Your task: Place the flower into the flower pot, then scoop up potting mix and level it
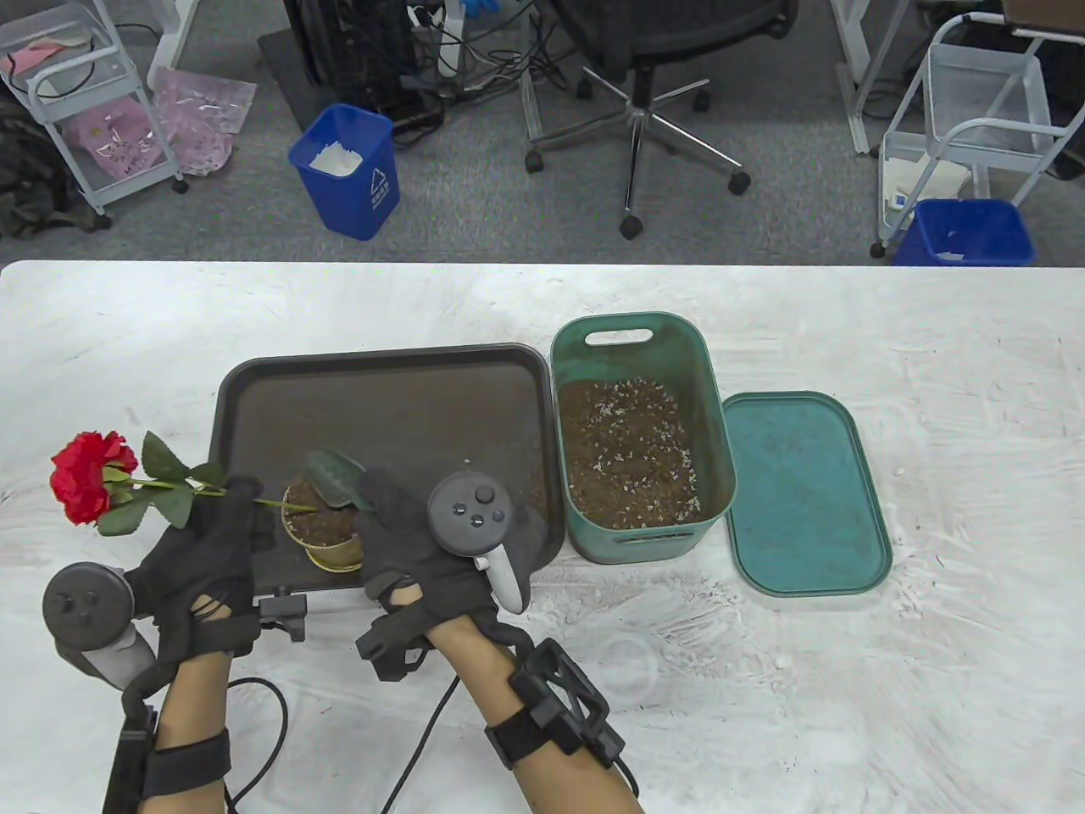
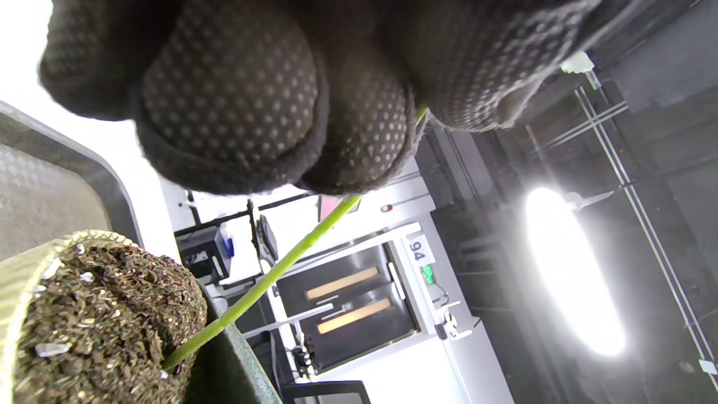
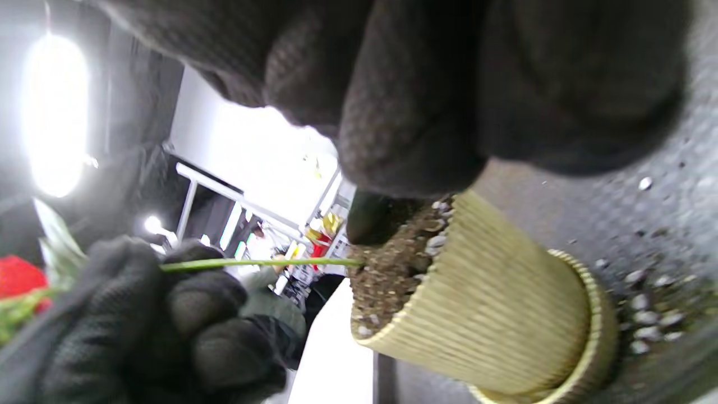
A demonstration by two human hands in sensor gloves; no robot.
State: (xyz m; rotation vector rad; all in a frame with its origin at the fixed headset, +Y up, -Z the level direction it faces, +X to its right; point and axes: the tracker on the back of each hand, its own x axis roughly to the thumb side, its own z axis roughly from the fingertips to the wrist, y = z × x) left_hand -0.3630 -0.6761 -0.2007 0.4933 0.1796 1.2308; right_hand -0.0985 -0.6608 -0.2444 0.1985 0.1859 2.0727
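White table [image 1: 848, 678]: left hand [image 1: 199, 564] grip pinches flower [image 1: 93, 479] stem; right hand [image 1: 432, 543] grip grasps scoop [image 1: 332, 476] over flower pot [image 1: 326, 530]

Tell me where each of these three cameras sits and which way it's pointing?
Table view: above the table, looking down at the tray, soil bin and lid; both gloved hands, trackers and forearms show.
Left wrist view: on the left wrist, tilted, looking past the left hand at the stem entering the pot.
Right wrist view: on the right wrist, tilted, looking at the pot from its side; right hand on top, left hand lower left.
Both wrist views share the stem and pot.
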